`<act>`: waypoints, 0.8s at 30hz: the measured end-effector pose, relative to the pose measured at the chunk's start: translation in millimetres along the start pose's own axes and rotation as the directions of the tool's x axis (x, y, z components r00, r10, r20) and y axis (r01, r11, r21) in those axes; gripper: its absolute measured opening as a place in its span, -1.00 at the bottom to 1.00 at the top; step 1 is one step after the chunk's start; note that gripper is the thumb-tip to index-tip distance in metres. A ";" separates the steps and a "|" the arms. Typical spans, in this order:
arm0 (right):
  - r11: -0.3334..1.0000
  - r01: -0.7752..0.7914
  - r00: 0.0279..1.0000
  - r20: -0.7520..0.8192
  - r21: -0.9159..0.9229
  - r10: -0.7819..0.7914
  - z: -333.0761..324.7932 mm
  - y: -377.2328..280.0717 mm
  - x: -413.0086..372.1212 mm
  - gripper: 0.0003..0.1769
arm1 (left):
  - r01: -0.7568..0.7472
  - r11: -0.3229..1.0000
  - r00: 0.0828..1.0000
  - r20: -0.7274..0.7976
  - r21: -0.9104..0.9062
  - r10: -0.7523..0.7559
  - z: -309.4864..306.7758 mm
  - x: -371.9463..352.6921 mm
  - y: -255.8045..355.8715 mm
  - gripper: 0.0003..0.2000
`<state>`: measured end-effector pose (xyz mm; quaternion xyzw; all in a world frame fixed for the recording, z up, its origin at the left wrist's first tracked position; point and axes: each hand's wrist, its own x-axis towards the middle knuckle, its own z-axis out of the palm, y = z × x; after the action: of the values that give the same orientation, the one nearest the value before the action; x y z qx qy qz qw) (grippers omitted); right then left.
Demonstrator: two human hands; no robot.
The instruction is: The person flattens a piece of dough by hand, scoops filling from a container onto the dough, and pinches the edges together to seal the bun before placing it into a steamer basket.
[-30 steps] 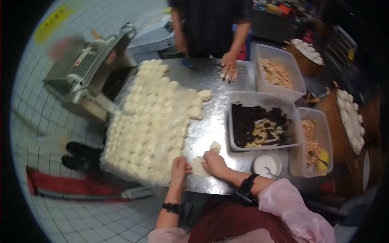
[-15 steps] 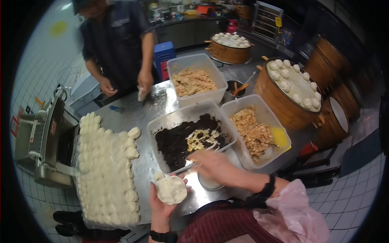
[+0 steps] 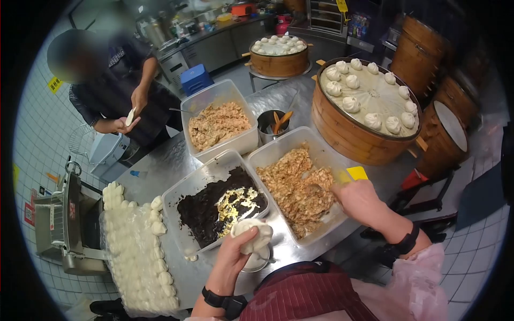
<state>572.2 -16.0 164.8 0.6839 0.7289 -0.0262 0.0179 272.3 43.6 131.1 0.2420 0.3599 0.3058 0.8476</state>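
Note:
My left hand [image 3: 237, 250] is closed around a round white dough wrapper [image 3: 252, 235], cupped above the near edge of the dark filling tub. A small metal bowl [image 3: 258, 260] sits partly hidden beneath it. My right hand [image 3: 360, 202] is at the right rim of the plastic tub of chunky meat filling [image 3: 292, 200], fingers closed on a spoon [image 3: 317, 188] whose tip is in the filling. Beside that tub is another tub with dark filling [image 3: 195, 206] and a yellowish chopped mix [image 3: 235, 208] at one end.
Rows of dough pieces [image 3: 134, 251] lie under plastic at left, beside a metal machine [image 3: 69, 230]. A third filling tub [image 3: 219, 125] and a metal pot [image 3: 273, 125] stand behind. Bamboo steamers [image 3: 342, 134] hold buns. Across the table a co-worker [image 3: 126, 91] holds a wrapper.
My right hand has moved right, from beside the dark filling to the spoon in the meat filling. My left hand has tilted the wrapper. The view has shifted; the co-worker's hands have come together.

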 end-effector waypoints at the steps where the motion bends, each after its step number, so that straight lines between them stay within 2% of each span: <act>1: 0.998 -0.018 0.998 -0.064 0.068 0.023 -4.8 2.0 3.3 -0.91 | 0.012 1.000 1.000 0.012 0.005 -0.012 7.2 9.0 -2.5 -0.66; 2: 0.997 -0.014 0.998 -0.062 0.079 0.019 2.4 4.0 8.5 -0.91 | 0.026 1.000 0.999 0.024 0.012 -0.026 15.0 16.5 -5.8 -0.64; 4: 0.989 0.079 0.983 -0.176 0.128 -0.056 24.4 6.9 24.5 -0.92 | 0.072 0.997 0.996 0.059 0.017 -0.073 29.0 29.4 -17.3 -0.59; 6: 0.985 0.082 0.990 -0.129 0.151 -0.063 45.1 -2.4 29.9 -0.93 | 0.170 0.983 0.985 0.010 -0.064 -0.170 27.9 39.3 -29.0 -0.61; 8: 0.981 0.093 0.994 -0.073 0.171 -0.082 57.3 -6.7 28.4 -0.93 | 0.150 0.987 0.987 -0.049 -0.058 -0.153 25.8 47.7 -37.7 -0.62; 10: 0.949 0.099 0.991 -0.113 0.300 -0.068 66.6 -8.8 23.9 -0.93 | 0.150 0.988 0.982 -0.111 -0.046 -0.155 25.6 47.7 -41.6 -0.64; 12: 0.933 0.128 0.988 -0.124 0.335 -0.091 64.3 -10.3 22.2 -0.93 | 0.107 0.993 0.985 -0.133 -0.046 -0.112 28.4 49.0 -42.6 -0.65; 14: 0.917 0.153 0.984 -0.143 0.368 -0.106 60.9 -15.2 19.2 -0.93 | 0.138 0.987 0.975 -0.162 -0.084 -0.150 24.8 51.0 -43.1 -0.64; 17: 0.915 0.112 0.994 -0.060 0.387 -0.096 58.6 -23.3 12.6 -0.94 | 0.119 0.987 0.977 -0.164 -0.109 -0.136 23.4 51.3 -44.5 -0.64; 19: 0.839 0.052 0.999 -0.022 0.541 -0.048 57.5 -24.4 9.6 -0.86 | 0.123 0.986 0.977 -0.163 -0.113 -0.140 23.0 50.0 -44.4 -0.65; 20: 0.837 0.057 0.998 -0.024 0.544 -0.052 58.8 -23.6 8.8 -0.86 | 0.119 0.987 0.976 -0.169 -0.112 -0.137 23.1 49.6 -44.3 -0.65; 22: 0.723 0.019 1.000 -0.028 0.690 0.000 62.4 -18.7 5.9 -0.79 | 0.133 0.988 0.975 -0.171 -0.081 -0.145 23.1 49.6 -43.2 -0.67; 23: 0.723 0.023 1.000 -0.031 0.690 -0.002 61.7 -14.5 5.7 -0.79 | 0.129 0.988 0.975 -0.171 -0.080 -0.141 23.9 49.5 -42.7 -0.67; 24: 0.610 -0.075 0.996 0.095 0.789 0.001 59.1 -9.1 5.4 -0.77 | 0.121 0.989 0.974 -0.181 -0.085 -0.135 25.0 49.2 -42.8 -0.67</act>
<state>562.3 -14.9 105.7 0.6350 0.6265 -0.3737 -0.2542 333.3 43.1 97.0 0.1572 0.4411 0.2848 0.8364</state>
